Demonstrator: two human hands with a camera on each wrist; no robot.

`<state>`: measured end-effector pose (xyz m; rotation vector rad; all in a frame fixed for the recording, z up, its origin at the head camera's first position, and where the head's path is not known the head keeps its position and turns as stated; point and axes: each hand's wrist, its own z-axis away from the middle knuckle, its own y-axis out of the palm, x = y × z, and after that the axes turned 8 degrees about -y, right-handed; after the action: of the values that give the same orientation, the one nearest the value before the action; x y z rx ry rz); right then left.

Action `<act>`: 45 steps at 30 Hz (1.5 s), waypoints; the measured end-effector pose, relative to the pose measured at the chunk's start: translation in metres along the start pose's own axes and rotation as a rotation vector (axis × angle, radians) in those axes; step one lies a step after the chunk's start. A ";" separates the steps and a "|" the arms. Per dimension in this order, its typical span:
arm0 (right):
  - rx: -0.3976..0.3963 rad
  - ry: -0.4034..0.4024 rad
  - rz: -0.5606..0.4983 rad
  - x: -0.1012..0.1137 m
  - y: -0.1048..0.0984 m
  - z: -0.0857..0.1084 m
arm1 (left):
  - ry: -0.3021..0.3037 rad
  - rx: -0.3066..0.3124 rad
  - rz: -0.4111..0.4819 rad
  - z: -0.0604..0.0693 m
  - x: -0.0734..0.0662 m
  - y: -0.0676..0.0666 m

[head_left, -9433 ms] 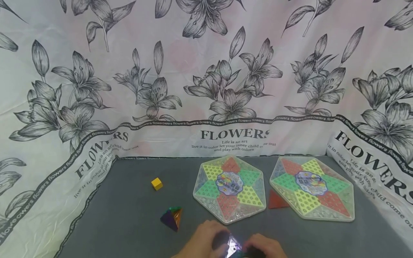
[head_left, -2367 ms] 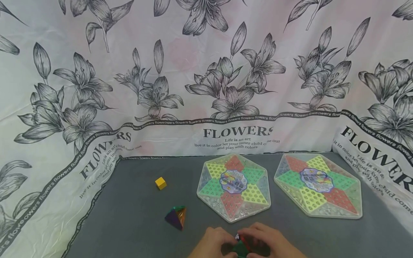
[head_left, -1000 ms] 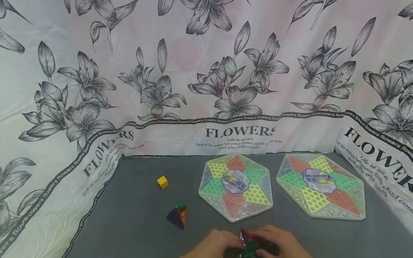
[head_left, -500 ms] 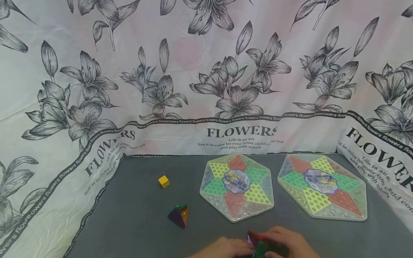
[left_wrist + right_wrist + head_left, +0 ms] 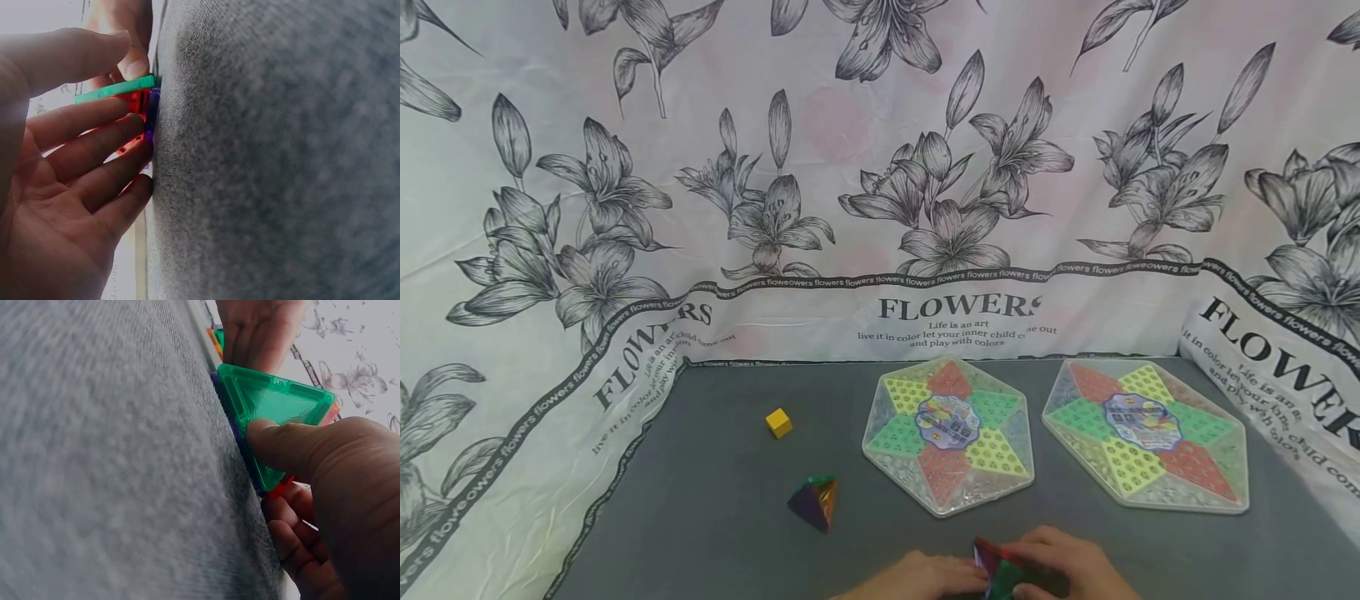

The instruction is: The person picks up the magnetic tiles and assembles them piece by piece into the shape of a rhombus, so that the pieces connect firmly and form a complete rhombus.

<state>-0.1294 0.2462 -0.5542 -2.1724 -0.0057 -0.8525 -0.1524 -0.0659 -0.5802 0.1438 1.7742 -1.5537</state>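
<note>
Near the front edge of the head view, a pyramid of magnetic tiles (image 5: 1006, 577) stands on the grey cloth between both hands. Its green triangle tile (image 5: 281, 400) faces the right wrist camera. Red parts and a purple tile (image 5: 152, 115) at the cloth show in the left wrist view. My right hand (image 5: 1071, 565) pinches the pyramid, thumb on the green tile and fingers behind. My left hand (image 5: 928, 575) lays its nearly straight fingers against the other side, thumb held away. The pyramid's bottom is hidden.
Left of the hands lies another tile pyramid (image 5: 815, 502), purple, orange and green. Behind it sits a yellow cube (image 5: 778, 422). Two hexagonal star-patterned game boards (image 5: 1000, 492) (image 5: 1240, 492) lie farther back. A flower-printed curtain (image 5: 820, 325) borders the table.
A red tile beside the right board is gone since the oldest frame. A shiny piece in the hands then; now a green and red pyramid. The left fingers have straightened along its side.
</note>
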 end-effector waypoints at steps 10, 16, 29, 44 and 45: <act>0.004 0.018 0.043 0.003 0.001 -0.001 | -0.005 0.042 -0.053 0.000 0.003 0.001; -0.014 0.010 0.081 0.004 0.004 -0.001 | -0.011 0.070 -0.084 -0.001 0.002 0.000; 0.023 0.083 0.037 0.009 0.001 -0.003 | -0.016 0.044 -0.065 -0.002 0.000 -0.001; -0.045 -0.009 0.088 0.006 0.001 -0.001 | -0.001 -0.025 0.002 0.010 -0.026 -0.023; -0.048 -0.011 0.093 0.006 0.002 -0.001 | -0.014 -0.032 0.037 0.015 -0.035 -0.031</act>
<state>-0.1245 0.2427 -0.5513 -2.2043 0.1106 -0.7956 -0.1379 -0.0732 -0.5337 0.1489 1.7755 -1.4962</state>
